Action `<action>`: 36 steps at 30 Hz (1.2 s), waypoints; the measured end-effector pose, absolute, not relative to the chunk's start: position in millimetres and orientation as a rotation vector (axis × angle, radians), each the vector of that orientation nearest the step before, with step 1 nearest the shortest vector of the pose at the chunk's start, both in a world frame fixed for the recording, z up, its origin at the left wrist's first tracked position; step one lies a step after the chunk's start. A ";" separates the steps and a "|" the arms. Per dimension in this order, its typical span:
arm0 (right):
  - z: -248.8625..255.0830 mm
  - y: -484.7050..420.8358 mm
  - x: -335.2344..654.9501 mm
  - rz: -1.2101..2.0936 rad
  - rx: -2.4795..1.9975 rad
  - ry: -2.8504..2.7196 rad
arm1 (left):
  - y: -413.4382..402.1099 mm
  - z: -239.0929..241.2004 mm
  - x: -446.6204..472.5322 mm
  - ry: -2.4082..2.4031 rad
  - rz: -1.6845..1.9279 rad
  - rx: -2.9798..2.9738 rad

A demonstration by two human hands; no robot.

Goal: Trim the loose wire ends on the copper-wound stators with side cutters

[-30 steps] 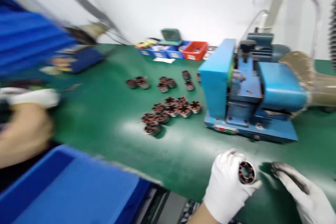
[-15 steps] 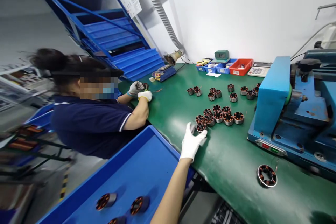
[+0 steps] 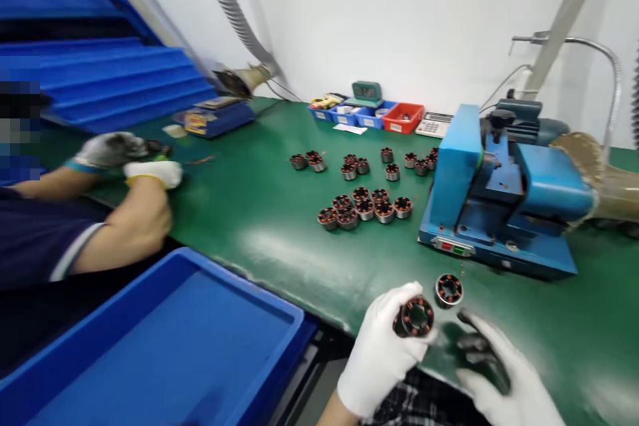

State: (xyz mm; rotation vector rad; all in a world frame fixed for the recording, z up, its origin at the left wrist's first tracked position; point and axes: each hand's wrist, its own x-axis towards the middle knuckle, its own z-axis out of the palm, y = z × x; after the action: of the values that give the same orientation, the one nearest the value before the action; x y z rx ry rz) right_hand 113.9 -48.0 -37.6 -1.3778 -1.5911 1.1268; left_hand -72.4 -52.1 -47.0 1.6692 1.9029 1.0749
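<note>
At bench (image 3: 259,213) edge | left hand (image 3: 379,353) grips stator (image 3: 414,317) | right hand (image 3: 499,373) half-open

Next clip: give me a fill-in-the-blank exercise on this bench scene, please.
1. The white-gloved hand holding the round copper-wound stator is the person's ____ one.
2. A second such stator lies on the ____ bench mat.
3. Behind it stands a boxy metal machine painted ____.
4. Among the small blue bins at the wall sits one ____ bin.
Missing words: left, green, blue, red.
</note>
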 end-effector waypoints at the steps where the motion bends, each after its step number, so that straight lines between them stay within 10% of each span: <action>1: -29.6 -44.3 105.7 1.116 -1.370 -1.606 | -56.7 -42.1 -62.9 1.776 1.046 1.785; 13: -0.3 -34.7 118.3 1.207 -1.287 -0.763 | -59.0 -20.7 -15.2 1.632 1.087 2.147; 36: -5.6 32.4 103.8 1.044 -1.280 -1.141 | -30.8 -52.8 -85.4 2.394 0.847 1.891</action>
State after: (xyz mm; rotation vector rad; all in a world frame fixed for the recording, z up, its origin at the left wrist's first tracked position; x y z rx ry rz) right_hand 103.8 32.4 -5.6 -1.2803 -1.1408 1.0443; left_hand -85.4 -30.8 -52.8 1.8912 2.3938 0.8468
